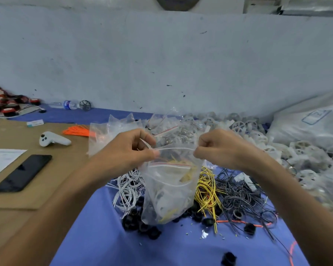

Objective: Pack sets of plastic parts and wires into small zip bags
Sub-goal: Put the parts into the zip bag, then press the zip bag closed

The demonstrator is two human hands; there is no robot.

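both hands — left hand (131, 148), right hand (215, 148) — pinch the zip bag (169, 189) top corners, held above the wires (208, 191).

Bench (0, 223) under blue cloth (108, 237); cardboard sheet (27, 196) at left bears black phone (23, 172) and white controller (53, 139). On the cloth: white wires (127, 185), yellow wires (207, 191), black wires (238, 192) side by side, black plastic parts (135, 221), white wheels (258, 135) heaped right.
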